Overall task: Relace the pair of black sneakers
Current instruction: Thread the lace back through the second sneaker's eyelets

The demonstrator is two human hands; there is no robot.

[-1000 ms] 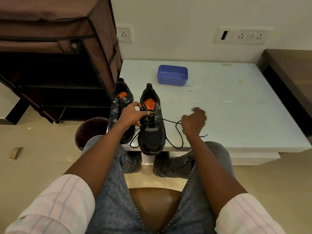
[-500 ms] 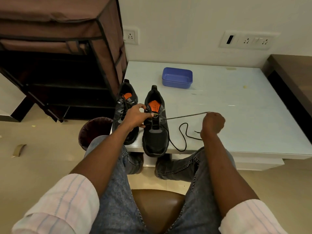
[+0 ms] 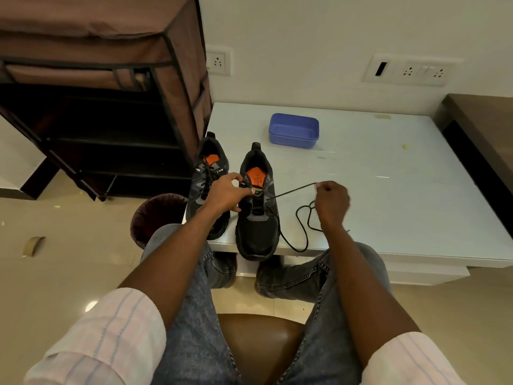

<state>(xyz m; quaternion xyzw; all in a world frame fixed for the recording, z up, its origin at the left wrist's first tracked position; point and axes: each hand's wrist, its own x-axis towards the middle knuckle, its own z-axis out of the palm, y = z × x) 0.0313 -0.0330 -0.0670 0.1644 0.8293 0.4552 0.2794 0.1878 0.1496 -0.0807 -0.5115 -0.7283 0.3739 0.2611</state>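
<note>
A: Hands? Shoe?

B: Right shoe (image 3: 258, 207) at table (image 3: 388, 195) front edge, beside the left shoe (image 3: 206, 184). Left hand (image 3: 226, 194) pinches its top eyelets; right hand (image 3: 331, 202) pinches the lace (image 3: 291, 190), drawn taut.

A: Risks?

B: Hard pull could drag the shoe off, or unthread the slack end.

A: Text?

B: White tongue tags, orange insole print; too blurry, maybe a logo.

Glossy white tabletop (image 3: 416, 190), matt black mesh sneaker (image 3: 256, 234)
</note>
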